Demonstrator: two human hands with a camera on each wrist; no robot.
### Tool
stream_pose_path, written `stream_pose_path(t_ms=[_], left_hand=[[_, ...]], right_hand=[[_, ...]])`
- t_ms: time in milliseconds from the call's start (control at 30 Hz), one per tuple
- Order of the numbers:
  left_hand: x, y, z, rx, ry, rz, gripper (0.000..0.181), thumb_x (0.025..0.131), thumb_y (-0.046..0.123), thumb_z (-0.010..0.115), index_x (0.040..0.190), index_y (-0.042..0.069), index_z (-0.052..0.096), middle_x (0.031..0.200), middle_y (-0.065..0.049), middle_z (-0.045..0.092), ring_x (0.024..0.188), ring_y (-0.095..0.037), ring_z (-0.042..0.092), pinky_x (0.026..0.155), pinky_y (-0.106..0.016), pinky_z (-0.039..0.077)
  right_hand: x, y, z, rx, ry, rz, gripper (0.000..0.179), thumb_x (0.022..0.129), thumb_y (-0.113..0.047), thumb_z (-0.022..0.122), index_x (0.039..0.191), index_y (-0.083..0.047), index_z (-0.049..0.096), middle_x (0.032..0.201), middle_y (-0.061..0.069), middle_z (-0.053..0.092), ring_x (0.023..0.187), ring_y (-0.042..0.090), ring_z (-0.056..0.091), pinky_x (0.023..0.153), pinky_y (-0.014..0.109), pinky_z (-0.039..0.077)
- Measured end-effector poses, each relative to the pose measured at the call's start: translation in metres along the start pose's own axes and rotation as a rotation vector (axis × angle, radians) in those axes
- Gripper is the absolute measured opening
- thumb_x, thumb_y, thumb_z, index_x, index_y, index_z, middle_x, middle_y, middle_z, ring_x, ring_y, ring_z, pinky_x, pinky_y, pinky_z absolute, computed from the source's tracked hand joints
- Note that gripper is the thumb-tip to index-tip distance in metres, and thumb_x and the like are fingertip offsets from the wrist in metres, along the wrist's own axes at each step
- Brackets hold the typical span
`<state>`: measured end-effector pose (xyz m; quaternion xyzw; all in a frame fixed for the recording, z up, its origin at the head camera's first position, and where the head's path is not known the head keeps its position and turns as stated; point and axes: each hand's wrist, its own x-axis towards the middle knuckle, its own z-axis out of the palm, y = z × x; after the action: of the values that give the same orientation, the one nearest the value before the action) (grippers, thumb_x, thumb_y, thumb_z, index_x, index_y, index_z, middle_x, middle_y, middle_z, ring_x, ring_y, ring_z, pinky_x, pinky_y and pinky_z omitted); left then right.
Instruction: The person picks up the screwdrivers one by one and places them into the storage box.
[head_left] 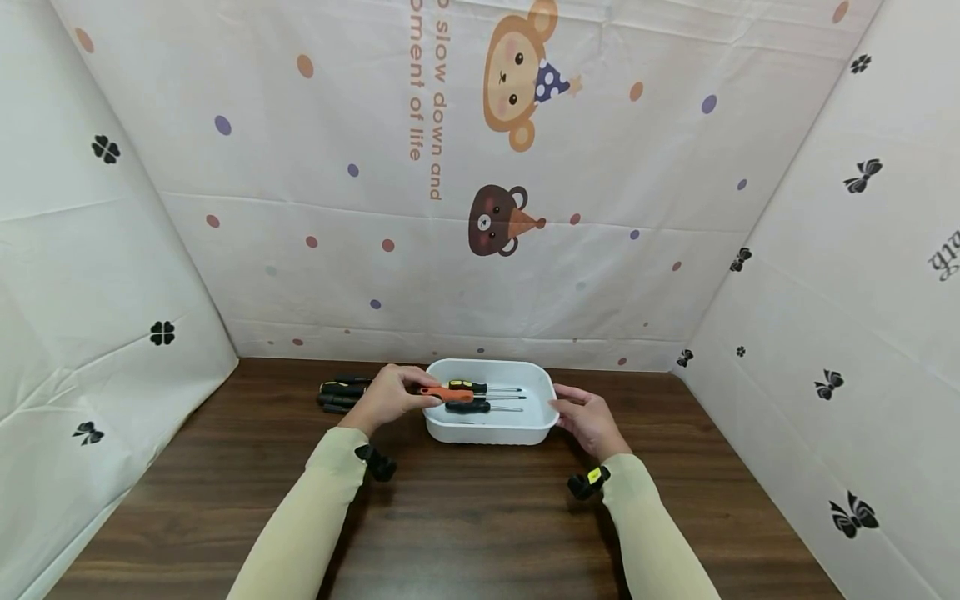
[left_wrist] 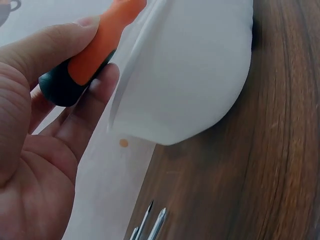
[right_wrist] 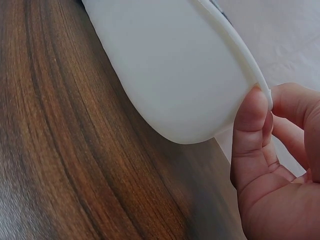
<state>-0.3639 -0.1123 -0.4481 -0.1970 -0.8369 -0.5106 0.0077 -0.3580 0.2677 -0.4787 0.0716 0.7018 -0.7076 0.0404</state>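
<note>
A white plastic tray (head_left: pixel 491 434) stands on the table near the back wall. My left hand (head_left: pixel 392 398) grips an orange-and-black screwdriver (head_left: pixel 447 393) by its handle, over the tray's left side. In the left wrist view, thumb and fingers pinch the orange handle (left_wrist: pixel 92 55) just beyond the tray wall (left_wrist: pixel 185 65). Inside the tray lie a black-and-yellow screwdriver (head_left: pixel 467 386) and a black screwdriver (head_left: pixel 468 407), their shafts toward the right. My right hand (head_left: pixel 590 420) pinches the tray's right rim; the right wrist view shows thumb and fingers on that rim (right_wrist: pixel 252 67).
Several dark-handled tools (head_left: pixel 341 390) lie on the wooden table (head_left: pixel 480 517) left of the tray, partly behind my left hand. Metal screwdriver tips (left_wrist: pixel 157 222) show low in the left wrist view. Printed white sheets (head_left: pixel 600 275) rise behind and on both sides.
</note>
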Motion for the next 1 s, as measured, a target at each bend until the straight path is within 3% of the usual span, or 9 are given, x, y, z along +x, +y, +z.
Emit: stream_pose_path(t_ms=[133,367,500,767,1000], left_hand=[[0.006,0.002,0.008,0.029,-0.005,0.033,0.027,0.078,0.023,0.092,0.101,0.014,0.084,0.110,-0.005,0.077,0.098,-0.016,0.068,0.084,-0.030,0.056],[0.016,0.007,0.020,0.103,-0.030,0.045,0.026,0.075,0.024,0.093,0.099,0.016,0.084,0.106,-0.002,0.078,0.102,-0.019,0.069,0.094,-0.041,0.057],[0.021,0.010,0.026,0.156,-0.050,0.059,0.025,0.075,0.021,0.093,0.098,0.016,0.085,0.104,-0.002,0.078,0.099,-0.018,0.068,0.089,-0.038,0.056],[0.029,0.016,0.038,0.234,-0.082,0.061,0.020,0.075,0.019,0.093,0.093,0.017,0.084,0.097,0.002,0.076,0.089,-0.012,0.062,0.079,-0.031,0.052],[0.034,0.018,0.046,0.256,-0.094,0.065,0.020,0.074,0.018,0.094,0.091,0.015,0.084,0.090,0.003,0.075,0.082,-0.011,0.059,0.073,-0.028,0.049]], right_hand=[[-0.001,0.001,-0.001,-0.013,-0.011,-0.004,0.050,0.092,-0.007,0.076,0.139,0.001,0.061,0.124,0.021,0.072,0.072,0.012,0.067,0.070,0.024,0.060],[-0.001,0.001,-0.001,0.001,-0.003,0.003,0.049,0.092,-0.005,0.075,0.138,0.000,0.062,0.111,0.010,0.076,0.070,0.012,0.067,0.070,0.024,0.060],[-0.001,0.000,0.000,0.009,-0.007,-0.001,0.049,0.092,-0.003,0.074,0.139,0.001,0.061,0.108,0.010,0.076,0.069,0.011,0.067,0.068,0.024,0.060],[-0.001,-0.001,-0.001,-0.002,-0.012,0.006,0.051,0.092,-0.007,0.076,0.140,0.000,0.060,0.123,0.019,0.072,0.071,0.011,0.067,0.067,0.022,0.059],[0.000,0.000,0.000,0.007,-0.006,0.001,0.049,0.092,-0.003,0.074,0.139,0.002,0.061,0.120,0.019,0.073,0.069,0.011,0.067,0.065,0.022,0.059]])
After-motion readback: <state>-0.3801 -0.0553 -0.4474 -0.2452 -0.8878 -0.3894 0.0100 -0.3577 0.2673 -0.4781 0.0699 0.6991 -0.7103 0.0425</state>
